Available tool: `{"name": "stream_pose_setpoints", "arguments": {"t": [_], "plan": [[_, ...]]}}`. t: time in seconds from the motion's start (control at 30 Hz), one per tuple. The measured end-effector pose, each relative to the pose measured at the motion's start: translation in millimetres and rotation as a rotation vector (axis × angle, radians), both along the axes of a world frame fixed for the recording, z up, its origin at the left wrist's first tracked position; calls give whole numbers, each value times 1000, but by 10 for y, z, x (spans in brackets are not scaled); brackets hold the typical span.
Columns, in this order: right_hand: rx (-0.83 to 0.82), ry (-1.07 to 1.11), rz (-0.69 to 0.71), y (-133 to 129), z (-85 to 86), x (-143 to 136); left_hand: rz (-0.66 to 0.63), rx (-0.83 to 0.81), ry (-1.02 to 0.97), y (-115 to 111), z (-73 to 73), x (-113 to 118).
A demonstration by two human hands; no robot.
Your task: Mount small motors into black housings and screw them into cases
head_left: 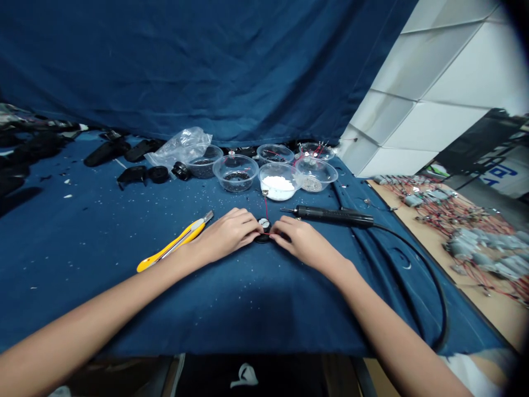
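Observation:
A small round black part (262,238) with a white piece (263,223) in its top rests on the blue cloth, between my hands. My left hand (231,234) has its fingers closed on the left side of this part. From the other side, my right hand (303,240) pinches a thin red wire (266,234) that crosses the part. Another stretch of red wire runs up from the part to a tiny metal end near the bowls. Beside my left forearm lies a yellow utility knife (176,242) with its blade out. A black electric screwdriver (334,215) lies beyond my right hand.
Several clear plastic bowls stand behind my hands, among them a bowl (280,193) of white pieces and a bowl (235,184) of dark bits. Black housings (107,151) and a plastic bag (182,144) lie left. Wired motors (475,248) cover a board at right. The screwdriver's cord (433,275) loops forward.

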State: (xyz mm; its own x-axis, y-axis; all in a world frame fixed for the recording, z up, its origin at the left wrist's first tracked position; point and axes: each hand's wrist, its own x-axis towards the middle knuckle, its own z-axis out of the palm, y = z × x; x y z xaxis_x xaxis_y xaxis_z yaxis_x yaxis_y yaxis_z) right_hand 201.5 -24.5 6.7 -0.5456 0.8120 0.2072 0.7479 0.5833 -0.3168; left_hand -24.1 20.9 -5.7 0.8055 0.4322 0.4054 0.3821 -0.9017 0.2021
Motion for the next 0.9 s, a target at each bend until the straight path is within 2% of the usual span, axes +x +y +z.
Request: {"name": "stream_pose_setpoints", "arguments": {"t": [0.2, 0.47, 0.67, 0.9], "plan": [[-26, 34, -7, -16, 0, -1, -8, -53, -7, -6, -25, 8], [-77, 46, -18, 0, -22, -22, -41, 57, 60, 17, -19, 16], [-56, 95, 7, -23, 0, -24, -55, -38, -37, 15, -14, -6], [-68, 122, -3, -21, -28, -32, -55, 134, 105, -12, 40, 18]]}}
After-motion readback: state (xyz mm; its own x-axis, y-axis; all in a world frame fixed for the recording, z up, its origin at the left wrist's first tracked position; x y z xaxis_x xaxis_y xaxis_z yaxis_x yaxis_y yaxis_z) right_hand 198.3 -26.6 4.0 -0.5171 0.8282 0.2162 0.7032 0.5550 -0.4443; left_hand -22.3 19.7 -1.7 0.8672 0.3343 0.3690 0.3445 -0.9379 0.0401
